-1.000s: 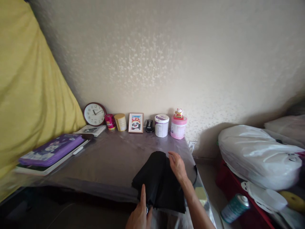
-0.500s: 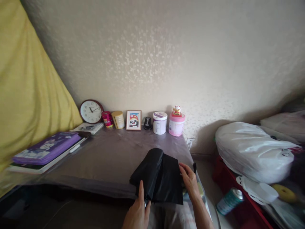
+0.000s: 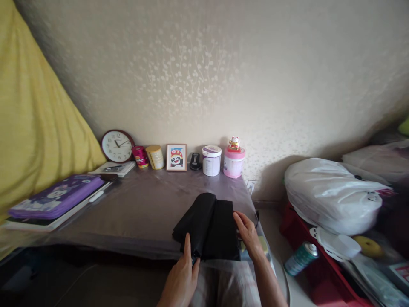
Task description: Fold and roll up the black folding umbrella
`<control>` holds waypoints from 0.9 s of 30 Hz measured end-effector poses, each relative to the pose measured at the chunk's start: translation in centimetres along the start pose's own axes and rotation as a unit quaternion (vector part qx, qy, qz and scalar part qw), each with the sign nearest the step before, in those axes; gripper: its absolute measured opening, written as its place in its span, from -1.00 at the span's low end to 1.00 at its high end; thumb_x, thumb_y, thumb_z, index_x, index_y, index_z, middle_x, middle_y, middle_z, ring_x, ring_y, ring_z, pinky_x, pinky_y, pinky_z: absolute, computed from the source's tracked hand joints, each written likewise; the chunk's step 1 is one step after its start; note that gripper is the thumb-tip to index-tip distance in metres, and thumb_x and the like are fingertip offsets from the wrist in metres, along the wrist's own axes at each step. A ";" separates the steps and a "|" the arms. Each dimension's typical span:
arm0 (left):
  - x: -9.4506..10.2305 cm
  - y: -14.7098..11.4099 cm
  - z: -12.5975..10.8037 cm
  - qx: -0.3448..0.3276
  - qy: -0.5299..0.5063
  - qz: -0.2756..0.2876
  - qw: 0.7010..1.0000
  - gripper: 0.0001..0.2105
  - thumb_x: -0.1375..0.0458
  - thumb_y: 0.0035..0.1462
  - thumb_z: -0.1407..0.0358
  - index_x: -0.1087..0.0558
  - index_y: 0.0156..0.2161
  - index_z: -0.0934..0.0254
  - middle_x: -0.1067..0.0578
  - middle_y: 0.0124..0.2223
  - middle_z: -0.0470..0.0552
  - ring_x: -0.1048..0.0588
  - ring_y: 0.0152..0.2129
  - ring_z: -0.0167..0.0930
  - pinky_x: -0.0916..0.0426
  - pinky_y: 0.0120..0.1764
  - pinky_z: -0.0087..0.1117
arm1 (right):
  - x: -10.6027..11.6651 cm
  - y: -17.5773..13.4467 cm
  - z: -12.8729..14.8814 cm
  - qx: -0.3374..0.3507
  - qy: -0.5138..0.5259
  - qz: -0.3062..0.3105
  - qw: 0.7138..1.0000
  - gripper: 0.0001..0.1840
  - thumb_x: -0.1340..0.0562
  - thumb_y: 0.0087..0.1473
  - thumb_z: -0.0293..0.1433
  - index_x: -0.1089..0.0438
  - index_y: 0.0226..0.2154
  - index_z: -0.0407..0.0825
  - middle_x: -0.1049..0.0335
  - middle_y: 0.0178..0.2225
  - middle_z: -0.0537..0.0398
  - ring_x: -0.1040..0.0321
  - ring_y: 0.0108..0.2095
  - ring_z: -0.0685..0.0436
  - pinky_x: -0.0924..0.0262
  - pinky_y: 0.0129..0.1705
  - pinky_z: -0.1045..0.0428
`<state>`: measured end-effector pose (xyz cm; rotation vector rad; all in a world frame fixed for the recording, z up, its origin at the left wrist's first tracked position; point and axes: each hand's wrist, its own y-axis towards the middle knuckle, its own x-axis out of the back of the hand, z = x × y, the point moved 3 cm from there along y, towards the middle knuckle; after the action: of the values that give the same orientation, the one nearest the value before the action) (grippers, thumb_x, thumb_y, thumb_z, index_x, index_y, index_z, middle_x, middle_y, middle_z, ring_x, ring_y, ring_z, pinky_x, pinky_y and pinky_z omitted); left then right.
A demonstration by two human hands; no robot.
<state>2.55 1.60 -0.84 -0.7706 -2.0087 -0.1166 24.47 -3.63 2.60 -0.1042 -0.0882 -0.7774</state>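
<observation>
Head view: left hand (image 3: pixel 182 276), right hand (image 3: pixel 248 232) hold black umbrella (image 3: pixel 204 224); clock (image 3: pixel 117 146), frame (image 3: pixel 177 157), tubs (image 3: pixel 211 163) beyond.

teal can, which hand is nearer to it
Right. The right hand is left of the teal can, at the right edge of the black fabric; the left hand is farther left, at the fabric's near end.

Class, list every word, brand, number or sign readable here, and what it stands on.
"12": clock
"11": clock
"10": clock
"6": clock
Too small or blurred: other clock markings; print on pink can, white-lidded tub, pink-lidded tub, cat figurine, spray can, white bag, framed picture.
Black fabric: none.
</observation>
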 end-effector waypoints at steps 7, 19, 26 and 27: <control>-0.2 -0.1 0.1 0.003 0.009 -0.003 1.000 -0.38 0.15 0.26 0.29 0.42 0.27 0.39 -0.45 0.00 0.20 -0.49 -0.16 -0.33 -0.28 -0.18 -0.45 | 0.1 -0.4 0.0 -0.017 -0.030 -0.008 0.999 -0.49 -0.26 -0.19 -0.02 -0.45 -0.31 -0.09 -0.42 -0.49 0.10 -0.36 -0.40 -0.16 -0.20 -0.46 0.06; -0.4 0.0 0.3 0.000 -0.006 -0.005 1.000 -0.38 0.15 0.25 0.30 0.40 0.28 0.39 -0.46 -0.01 0.16 -0.48 -0.13 -0.37 -0.26 -0.15 -0.49 | -4.8 0.6 2.0 -0.039 0.215 0.089 0.972 -0.53 -0.37 -0.26 -0.26 -0.38 -0.22 -0.04 -0.49 -0.41 0.12 -0.43 -0.41 -0.12 -0.29 -0.35 0.03; -0.4 0.2 0.4 -0.005 -0.032 -0.009 0.999 -0.37 0.14 0.24 0.29 0.39 0.28 0.41 -0.50 -0.07 0.17 -0.49 -0.17 -0.38 -0.27 -0.17 -0.49 | -4.9 0.7 2.3 -0.024 0.208 0.083 0.974 -0.51 -0.36 -0.25 -0.23 -0.37 -0.20 -0.05 -0.49 -0.41 0.11 -0.42 -0.41 -0.12 -0.28 -0.36 0.05; -0.4 0.2 0.4 -0.006 -0.040 -0.010 0.999 -0.38 0.14 0.24 0.29 0.38 0.28 0.41 -0.50 -0.08 0.16 -0.49 -0.18 -0.38 -0.27 -0.17 -0.50 | -4.7 0.7 2.4 -0.021 0.207 0.080 0.975 -0.51 -0.36 -0.25 -0.23 -0.37 -0.20 -0.05 -0.49 -0.40 0.11 -0.42 -0.40 -0.12 -0.28 -0.37 0.05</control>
<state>2.52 1.70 -1.38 -0.7741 -2.0927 -0.1122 21.52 0.41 4.40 0.0131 0.3300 -0.6256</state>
